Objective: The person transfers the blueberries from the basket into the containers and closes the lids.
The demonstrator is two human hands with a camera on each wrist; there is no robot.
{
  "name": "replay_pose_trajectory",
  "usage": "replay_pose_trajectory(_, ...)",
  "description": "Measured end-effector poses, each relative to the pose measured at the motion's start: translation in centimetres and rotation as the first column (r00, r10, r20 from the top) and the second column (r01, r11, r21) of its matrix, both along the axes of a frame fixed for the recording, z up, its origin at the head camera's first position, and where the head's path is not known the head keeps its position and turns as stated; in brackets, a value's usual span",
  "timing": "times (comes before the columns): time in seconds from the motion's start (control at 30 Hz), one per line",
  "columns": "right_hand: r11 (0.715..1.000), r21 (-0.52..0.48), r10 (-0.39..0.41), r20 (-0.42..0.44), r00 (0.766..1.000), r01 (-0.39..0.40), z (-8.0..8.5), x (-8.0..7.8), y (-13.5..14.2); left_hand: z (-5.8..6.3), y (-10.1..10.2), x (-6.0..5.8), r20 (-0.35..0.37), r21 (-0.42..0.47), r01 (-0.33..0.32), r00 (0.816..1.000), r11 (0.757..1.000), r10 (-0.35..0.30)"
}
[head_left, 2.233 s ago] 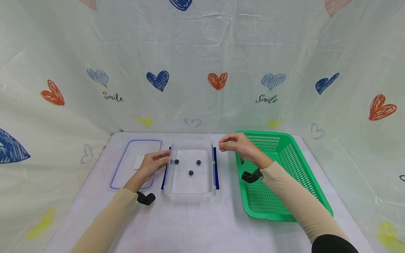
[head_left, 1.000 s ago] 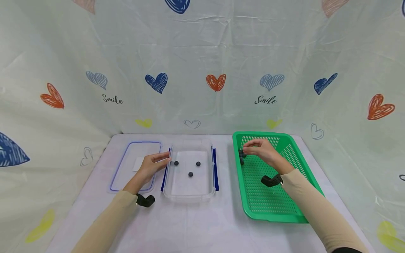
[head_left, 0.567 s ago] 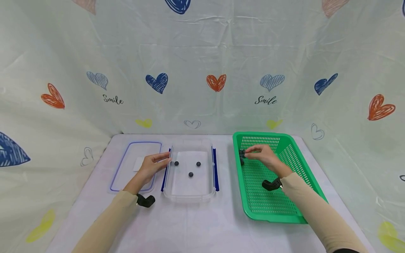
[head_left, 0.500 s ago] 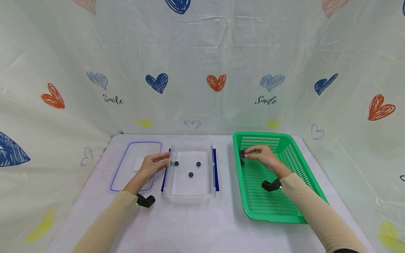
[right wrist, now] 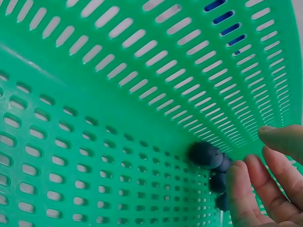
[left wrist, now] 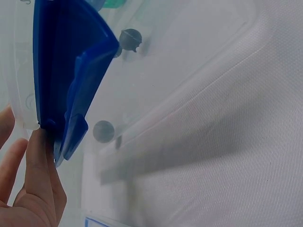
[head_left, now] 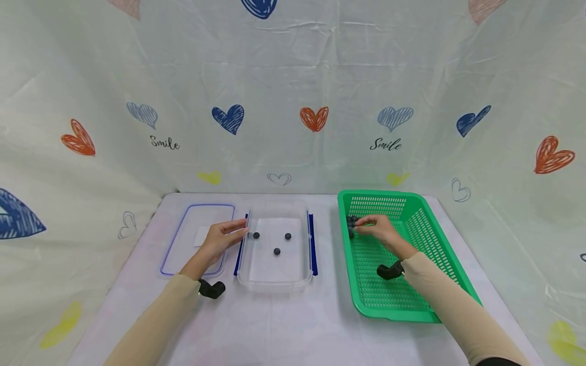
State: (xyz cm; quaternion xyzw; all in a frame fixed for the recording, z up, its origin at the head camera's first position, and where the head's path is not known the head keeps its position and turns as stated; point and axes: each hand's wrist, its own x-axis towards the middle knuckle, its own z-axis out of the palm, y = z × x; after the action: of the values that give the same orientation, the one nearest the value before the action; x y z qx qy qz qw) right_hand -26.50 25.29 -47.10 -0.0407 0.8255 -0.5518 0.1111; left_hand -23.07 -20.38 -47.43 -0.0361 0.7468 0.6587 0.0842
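My left hand [head_left: 221,241] rests at the left rim of a clear plastic box [head_left: 274,279], its fairly straight fingers [left wrist: 37,163] touching the wall beside a blue side latch [left wrist: 71,61]. Three dark blueberries lie apart inside: one at the left [head_left: 256,235], one at the right [head_left: 288,236] and one nearer the front [head_left: 276,251]. My right hand [head_left: 382,231] is inside the green basket [head_left: 373,310], thumb and fingers parted with nothing seen between them. Right by its fingertips, several blueberries [right wrist: 204,154] cluster against the basket's left wall, partly hidden by the fingers.
A clear lid with a blue seal [head_left: 183,241] lies left of the box, partly behind my left hand. All stand on a white-covered table [head_left: 293,330]. A curtain printed with hearts [head_left: 316,76] hangs behind and around it.
My right hand has moved from the gap between box and basket to the right, then down to the blueberries in the basket. My left hand has stayed at the box's rim.
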Motion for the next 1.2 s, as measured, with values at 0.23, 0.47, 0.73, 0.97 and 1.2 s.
replay_pose_trajectory(0.23, 0.999, 0.026, -0.017, -0.007, 1.0, 0.017, -0.7, -0.3, -0.3, 0.0, 0.1, 0.1, -0.008, 0.004, 0.004, 1.0, 1.0, -0.004)
replay_pose_trajectory(0.47, 0.998, 0.059, -0.033, -0.012, 0.999, 0.034, -1.2, -0.3, -0.4, 0.0, 0.1, 0.0, -0.006, 0.007, 0.005, 1.0, 1.0, -0.005)
replay_pose_trajectory(0.73, 0.996, 0.079, -0.039, -0.001, 0.999, 0.039, -2.3, -0.5, -0.5, -0.1, 0.0, 0.0, -0.007, 0.0, 0.005, 1.0, 1.0, -0.004)
replay_pose_trajectory(0.97, 0.993, 0.106, -0.043, -0.009, 0.999, 0.044, -2.5, -0.5, -0.7, -0.1, 0.0, 0.1, -0.004, 0.006, 0.003, 1.0, 1.0, -0.003)
replay_pose_trajectory(1.2, 0.994, 0.1, -0.03, -0.019, 0.999, 0.032, -2.9, -0.6, -1.0, -0.1, 0.0, 0.0, -0.008, 0.011, 0.01, 1.0, 1.0, -0.01)
